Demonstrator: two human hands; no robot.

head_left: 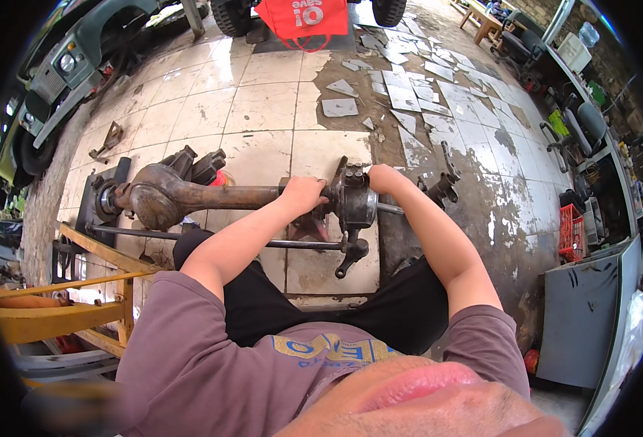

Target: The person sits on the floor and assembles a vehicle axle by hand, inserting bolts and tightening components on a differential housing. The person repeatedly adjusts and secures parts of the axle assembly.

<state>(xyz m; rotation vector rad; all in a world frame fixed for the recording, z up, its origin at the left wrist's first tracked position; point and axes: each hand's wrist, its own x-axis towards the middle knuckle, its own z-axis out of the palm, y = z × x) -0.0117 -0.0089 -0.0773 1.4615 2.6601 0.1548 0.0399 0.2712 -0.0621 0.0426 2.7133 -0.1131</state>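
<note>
A rusty vehicle axle housing (238, 197) lies crosswise before me, its round differential bulge (158, 197) at the left. At its right end is a dark, greasy steering knuckle (358, 204). My left hand (305, 193) is closed over the tube end just left of the knuckle. Against the knuckle's upper right side, my right hand (385, 179) is curled closed; what its fingers hold is hidden. A long thin tie rod (285, 243) runs along the near side to an arm (352, 256) below the knuckle. A short shaft (390, 209) sticks out to the right.
Another dark metal part (442, 182) stands at the right. Yellow metal framework (63, 320) is close on my left. Broken tiles (409, 95) litter the far floor. A red crate (571, 231) and grey cabinet (580, 313) line the right side; a vehicle (66, 73) stands far left.
</note>
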